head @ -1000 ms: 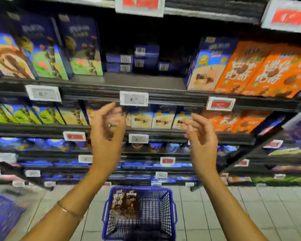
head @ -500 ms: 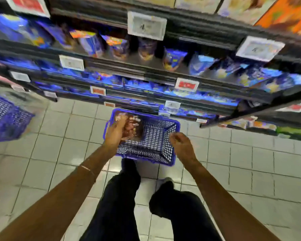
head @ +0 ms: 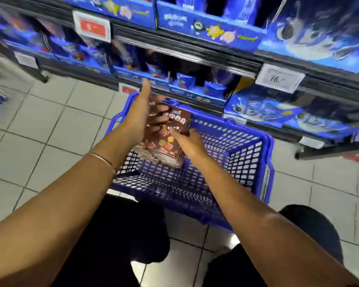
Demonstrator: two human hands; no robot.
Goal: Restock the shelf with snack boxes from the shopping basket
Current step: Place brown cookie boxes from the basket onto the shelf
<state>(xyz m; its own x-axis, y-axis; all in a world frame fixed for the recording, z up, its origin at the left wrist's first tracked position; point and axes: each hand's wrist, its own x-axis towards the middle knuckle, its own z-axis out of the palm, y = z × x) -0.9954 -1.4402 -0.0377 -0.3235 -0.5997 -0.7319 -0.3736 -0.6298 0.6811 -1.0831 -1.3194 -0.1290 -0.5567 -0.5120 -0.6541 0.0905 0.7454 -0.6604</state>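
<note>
The snack boxes (head: pixel 164 139) were dark brown with white lettering and small orange and red biscuit pictures. The shopping basket (head: pixel 236 154) was bright blue, its walls an open lattice. The shelf (head: pixel 184 50) had black edges and blue packs (head: pixel 319 34), a red price tag (head: pixel 92 27) and a white price tag (head: pixel 279 78). The floor (head: pixel 50 125) was pale grey tile with dark grout.

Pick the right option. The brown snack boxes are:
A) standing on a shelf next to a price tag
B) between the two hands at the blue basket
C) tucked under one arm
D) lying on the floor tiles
B: the left hand grips the brown snack boxes from their left side and the right hand touches their right side, inside the outline of the blue basket.
</note>
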